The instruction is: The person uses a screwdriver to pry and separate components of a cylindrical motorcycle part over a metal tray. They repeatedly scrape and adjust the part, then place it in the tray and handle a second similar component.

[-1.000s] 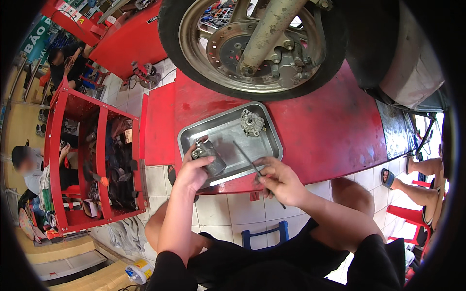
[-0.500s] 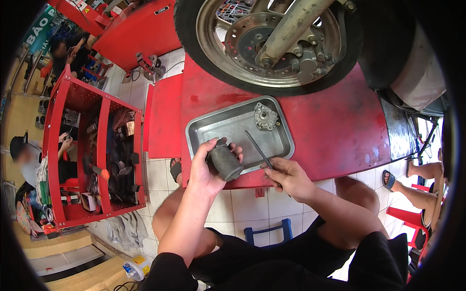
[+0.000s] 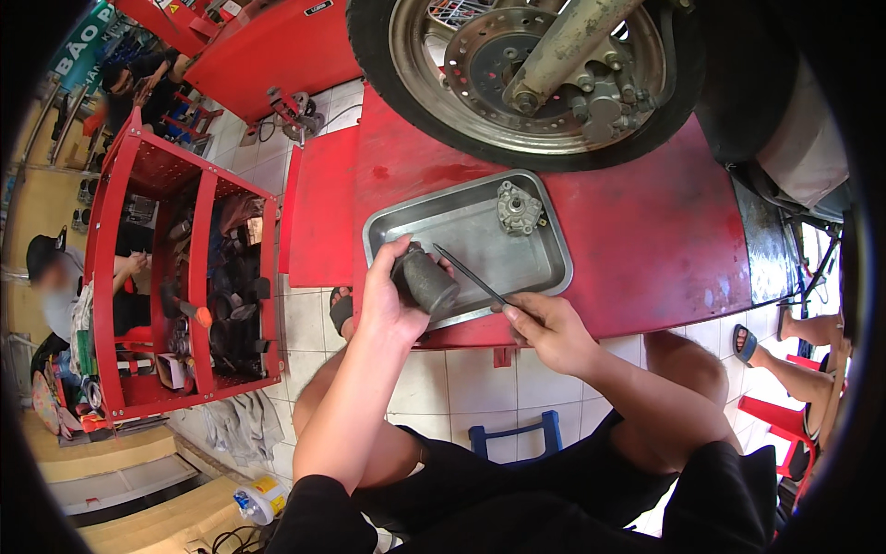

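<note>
My left hand [image 3: 392, 303] is wrapped round a dark grey metal cylinder [image 3: 430, 283], which looks like a small motor housing. It is tilted over the near left part of a shallow metal tray [image 3: 564, 277]. In my right hand [image 3: 556, 332], a thin dark rod [image 3: 469, 270] with a pointed tip is gripped near its lower end. The rod slants up and left, its tip close to the cylinder's upper end; whether they touch I cannot tell. A silvery cast metal part [image 3: 520, 210] with a central shaft lies in the tray's far right corner.
The tray stands on a red work table [image 3: 637, 240]. Beyond it a motorcycle wheel [image 3: 517, 83] with a brake disc overhangs the table. A red tool cart [image 3: 194, 305] is on the left, a blue stool [image 3: 515, 434] below. People sit at both sides.
The rod has swung left, and its tip has come near the upper end of the cylinder. My left hand keeps its hold on the cylinder. The whole view has shifted slightly.
</note>
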Available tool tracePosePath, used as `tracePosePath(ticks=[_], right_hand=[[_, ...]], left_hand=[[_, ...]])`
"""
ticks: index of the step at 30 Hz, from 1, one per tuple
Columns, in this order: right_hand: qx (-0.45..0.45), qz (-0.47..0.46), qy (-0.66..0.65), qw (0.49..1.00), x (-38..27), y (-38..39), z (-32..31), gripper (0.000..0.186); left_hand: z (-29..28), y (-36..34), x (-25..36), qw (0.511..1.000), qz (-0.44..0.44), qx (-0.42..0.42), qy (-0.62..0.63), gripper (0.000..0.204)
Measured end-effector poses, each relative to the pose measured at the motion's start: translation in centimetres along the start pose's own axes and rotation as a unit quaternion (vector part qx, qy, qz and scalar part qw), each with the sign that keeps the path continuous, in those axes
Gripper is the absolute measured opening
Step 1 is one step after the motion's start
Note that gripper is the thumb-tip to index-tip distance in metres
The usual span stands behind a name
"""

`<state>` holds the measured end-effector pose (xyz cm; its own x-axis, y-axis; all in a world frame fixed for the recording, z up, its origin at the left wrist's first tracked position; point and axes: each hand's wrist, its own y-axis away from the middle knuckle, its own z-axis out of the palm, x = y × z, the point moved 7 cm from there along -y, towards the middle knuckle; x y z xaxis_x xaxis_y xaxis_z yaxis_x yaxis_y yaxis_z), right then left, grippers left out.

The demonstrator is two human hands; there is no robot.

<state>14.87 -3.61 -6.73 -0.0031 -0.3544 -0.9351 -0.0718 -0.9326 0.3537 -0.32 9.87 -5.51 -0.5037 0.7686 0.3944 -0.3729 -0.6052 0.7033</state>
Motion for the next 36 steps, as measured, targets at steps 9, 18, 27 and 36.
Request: tracePosePath(ticks=[9,18,27,36], right_hand=[[0.0,-0.027,0.096,0.995,-0.9,0.3,-0.4,0.025],[0.019,-0.033,0.063,0.997,-0.7,0.4,-0.5,0.024],[0.026,-0.037,0.058,0.997,-0.9,0.3,-0.2,0.026],[-0.237,0.228,-0.435,0.838,1.8,1.0,3.3,0.03]], left_hand=[[-0.8,-0.8,-0.6,0.997,0.004,0.021,-0.072,0.026],[-0.6,-1.0,-1.2,0.997,-0.004,0.024,-0.068,0.026],[-0.3,-1.7,-1.1,0.998,-0.002,0.014,-0.054,0.026],[-2.4,-4.2,-1.1,0.991,0.069,0.011,-0.114,0.027]])
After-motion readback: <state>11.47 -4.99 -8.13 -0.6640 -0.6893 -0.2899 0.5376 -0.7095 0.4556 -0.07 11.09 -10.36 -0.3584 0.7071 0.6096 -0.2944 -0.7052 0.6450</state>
